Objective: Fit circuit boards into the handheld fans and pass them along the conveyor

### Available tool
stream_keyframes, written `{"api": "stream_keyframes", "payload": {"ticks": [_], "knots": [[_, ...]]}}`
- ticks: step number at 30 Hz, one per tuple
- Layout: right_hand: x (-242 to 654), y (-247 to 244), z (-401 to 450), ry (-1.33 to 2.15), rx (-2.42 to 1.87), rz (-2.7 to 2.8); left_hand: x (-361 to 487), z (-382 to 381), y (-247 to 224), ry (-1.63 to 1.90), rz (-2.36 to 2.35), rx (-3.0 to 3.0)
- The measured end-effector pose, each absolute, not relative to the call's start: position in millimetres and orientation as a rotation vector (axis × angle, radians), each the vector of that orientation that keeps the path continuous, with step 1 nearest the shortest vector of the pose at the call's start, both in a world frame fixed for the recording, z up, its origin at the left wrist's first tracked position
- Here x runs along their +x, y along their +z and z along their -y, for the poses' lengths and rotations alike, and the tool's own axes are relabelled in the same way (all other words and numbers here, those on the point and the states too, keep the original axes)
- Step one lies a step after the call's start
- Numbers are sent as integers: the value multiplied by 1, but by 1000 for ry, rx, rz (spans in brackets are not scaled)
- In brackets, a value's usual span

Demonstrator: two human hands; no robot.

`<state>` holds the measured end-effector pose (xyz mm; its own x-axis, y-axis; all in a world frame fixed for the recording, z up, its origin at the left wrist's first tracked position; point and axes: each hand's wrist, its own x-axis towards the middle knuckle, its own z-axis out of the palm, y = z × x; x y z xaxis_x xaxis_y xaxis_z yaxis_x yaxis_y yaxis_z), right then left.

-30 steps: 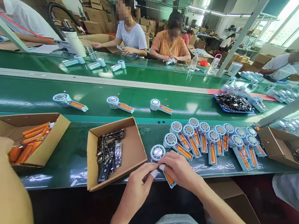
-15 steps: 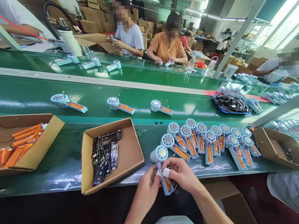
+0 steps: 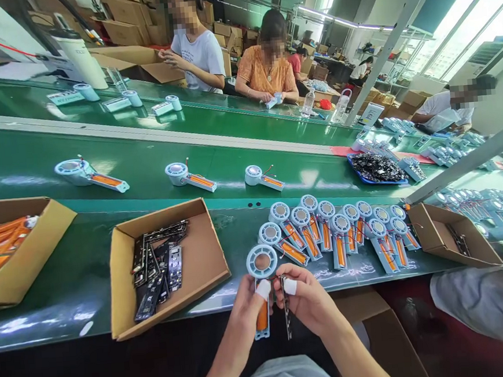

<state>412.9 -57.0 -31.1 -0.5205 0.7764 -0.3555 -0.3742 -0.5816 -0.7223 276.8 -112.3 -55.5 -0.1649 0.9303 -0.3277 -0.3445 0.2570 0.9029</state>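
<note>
My left hand [image 3: 248, 305] is closed around a light-blue handheld fan body [image 3: 261, 261], its round head up and the orange battery showing in its open handle. In my right hand [image 3: 306, 294] a narrow black circuit board [image 3: 287, 319] is pinched on edge, just right of the fan handle. White covers sit on both my thumbs. Whether a wire joins the board to the fan cannot be made out. Beyond my hands lie several similar fan bodies [image 3: 340, 225] with orange batteries in their handles.
A cardboard box of circuit boards [image 3: 218, 261] stands to the left, and a box of orange batteries [image 3: 35, 269] farther left. Three fan bodies lie on the green conveyor belt [image 3: 227, 208]. At right are a small carton [image 3: 434, 244] and a blue tray [image 3: 379, 181]. Co-workers sit opposite.
The fan body has turned so its round head faces me more squarely. The circuit board has moved from against the handle to slightly right of it. The view has shifted a little.
</note>
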Motion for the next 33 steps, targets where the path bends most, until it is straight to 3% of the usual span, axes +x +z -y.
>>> {"api": "stream_keyframes", "payload": {"ticks": [4, 9, 12, 17, 24, 33], "knots": [[416, -33, 55, 1988, -949, 1069, 272, 113, -62, 1275, -1385, 783], [424, -23, 49, 1188, -1290, 1940, 270, 114, -66, 1242, -1522, 822], [429, -4, 48, 893, -1239, 2474, 269, 113, -61, 1242, -1559, 850], [429, 16, 51, 1049, -838, 2786, 266, 110, -51, 1187, -1499, 847], [416, -23, 57, 2045, -1020, 1805, 261, 115, -50, 1230, -1117, 586], [405, -43, 66, 2086, -1012, 1357, 267, 119, -63, 1201, -1278, 839]]}}
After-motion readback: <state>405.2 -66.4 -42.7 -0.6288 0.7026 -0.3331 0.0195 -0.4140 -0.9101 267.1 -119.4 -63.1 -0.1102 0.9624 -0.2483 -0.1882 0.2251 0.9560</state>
